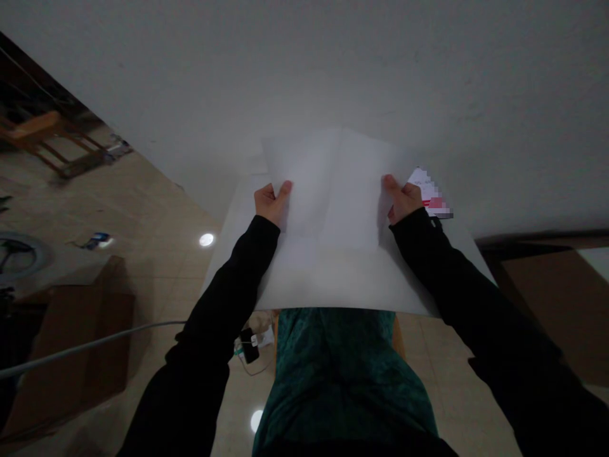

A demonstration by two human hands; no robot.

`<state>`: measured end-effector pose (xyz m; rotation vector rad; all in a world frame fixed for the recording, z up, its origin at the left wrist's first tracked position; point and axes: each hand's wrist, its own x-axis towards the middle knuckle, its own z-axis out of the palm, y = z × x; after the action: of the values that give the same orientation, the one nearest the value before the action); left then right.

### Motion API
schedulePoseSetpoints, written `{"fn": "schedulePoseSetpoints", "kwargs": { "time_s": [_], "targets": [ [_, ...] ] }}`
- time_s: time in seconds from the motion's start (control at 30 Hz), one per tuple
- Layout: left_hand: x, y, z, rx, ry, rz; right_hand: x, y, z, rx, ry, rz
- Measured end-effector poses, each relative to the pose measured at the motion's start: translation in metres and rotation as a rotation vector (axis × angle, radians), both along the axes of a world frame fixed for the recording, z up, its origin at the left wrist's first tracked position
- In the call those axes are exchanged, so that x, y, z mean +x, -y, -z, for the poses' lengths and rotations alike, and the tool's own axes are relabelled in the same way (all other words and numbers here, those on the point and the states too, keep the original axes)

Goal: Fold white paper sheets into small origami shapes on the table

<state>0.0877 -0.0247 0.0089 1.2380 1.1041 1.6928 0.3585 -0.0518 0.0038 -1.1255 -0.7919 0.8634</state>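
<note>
A white sheet of paper (333, 184) with faint fold creases is held up over a small white table (295, 285). My left hand (271, 202) pinches its left edge, thumb on top. My right hand (402, 198) grips the right edge the same way. Both arms are in black sleeves. Behind my right hand lies a white card with red print (431, 190), partly hidden.
The table stands against a white wall (333, 76). A brown cardboard box (71, 343) and a grey cable (95, 343) are on the tiled floor at left, with a wooden chair (42, 136) further back. A plug and charger (250, 346) lie under the table.
</note>
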Motion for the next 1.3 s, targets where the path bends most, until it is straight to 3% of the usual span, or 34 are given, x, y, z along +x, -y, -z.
{"fn": "schedulePoseSetpoints", "kwargs": {
  "time_s": [0.3, 0.63, 1.0, 1.13, 1.3],
  "targets": [
    [-0.016, -0.014, 0.003, -0.021, 0.017, -0.019, 0.022, -0.008, -0.003, 0.057, 0.137, 0.001],
    [-0.021, -0.019, 0.011, -0.064, 0.038, 0.013, 0.016, -0.005, -0.007, 0.025, 0.124, 0.05],
    [-0.015, -0.013, 0.007, -0.07, 0.096, 0.034, 0.018, -0.011, 0.002, 0.054, 0.215, -0.026],
    [-0.024, -0.014, 0.007, -0.094, 0.087, 0.135, 0.017, -0.006, -0.005, 0.092, 0.082, -0.104],
    [-0.038, -0.01, 0.002, -0.211, -0.09, 0.267, 0.023, 0.004, -0.013, 0.038, 0.172, -0.222]
  ]
}}
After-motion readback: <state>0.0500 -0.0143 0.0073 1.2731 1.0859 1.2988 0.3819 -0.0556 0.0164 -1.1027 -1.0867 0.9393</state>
